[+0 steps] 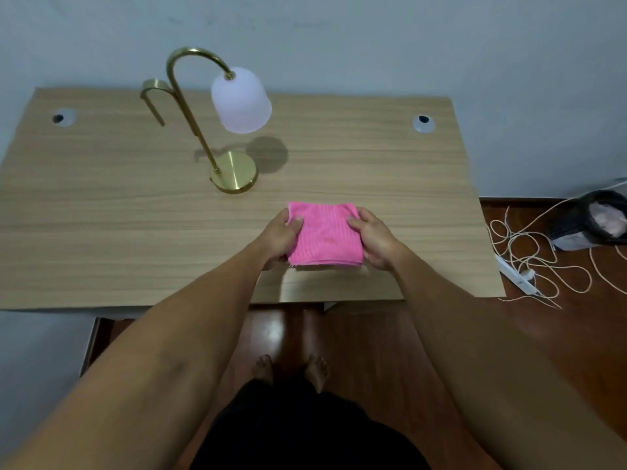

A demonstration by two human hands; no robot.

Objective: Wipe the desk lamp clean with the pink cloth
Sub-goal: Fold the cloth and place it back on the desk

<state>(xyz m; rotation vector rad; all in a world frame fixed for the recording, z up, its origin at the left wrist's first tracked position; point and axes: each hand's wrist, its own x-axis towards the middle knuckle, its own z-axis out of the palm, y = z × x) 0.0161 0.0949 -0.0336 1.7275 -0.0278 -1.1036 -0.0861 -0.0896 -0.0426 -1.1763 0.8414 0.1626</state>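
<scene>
Single head-worn wide-angle view, aimed forward and steeply down from standing height. Desk (101,205) fills upper middle of frame, far edge against wall (373,39); straight edges bowed by lens. Both forearms enter from bottom corners, converging on left hand (281,235) and right hand (373,240) near frame centre, at arm's reach. Bare feet (291,369) on floor seen directly below. No second view, hence no shared region.

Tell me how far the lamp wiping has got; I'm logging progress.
Barely begun. The pink cloth is folded and gripped by the left hand and right hand over the desk. The lamp stands apart, untouched; all wiping remains.
</scene>
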